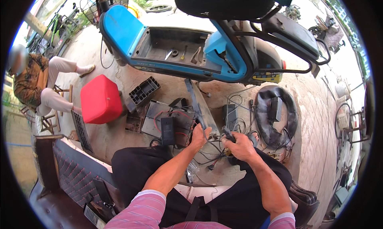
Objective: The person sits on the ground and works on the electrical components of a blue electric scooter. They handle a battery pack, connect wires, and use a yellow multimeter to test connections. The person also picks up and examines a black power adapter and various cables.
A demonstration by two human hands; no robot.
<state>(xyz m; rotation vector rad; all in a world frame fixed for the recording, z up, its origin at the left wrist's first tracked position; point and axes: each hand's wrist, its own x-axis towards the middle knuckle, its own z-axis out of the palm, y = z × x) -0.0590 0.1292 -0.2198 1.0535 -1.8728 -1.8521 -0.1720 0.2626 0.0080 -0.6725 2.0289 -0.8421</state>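
Observation:
My left hand is closed on the near end of a long, dusty grey panel, which slants up toward the blue electric scooter. Close to that end, my right hand grips a short dark piece with a rounded end; its kind is unclear. Loose black cables run beneath and between both hands. Left of the panel lies a black charger-like box on a wide grey case with red wires. A second black box rests to the right of the panel.
A black inner tube lies at right, with a black box on it. Toward the left are a red box, a black divided tray and a seated person. Small tools lie in the scooter's open compartment.

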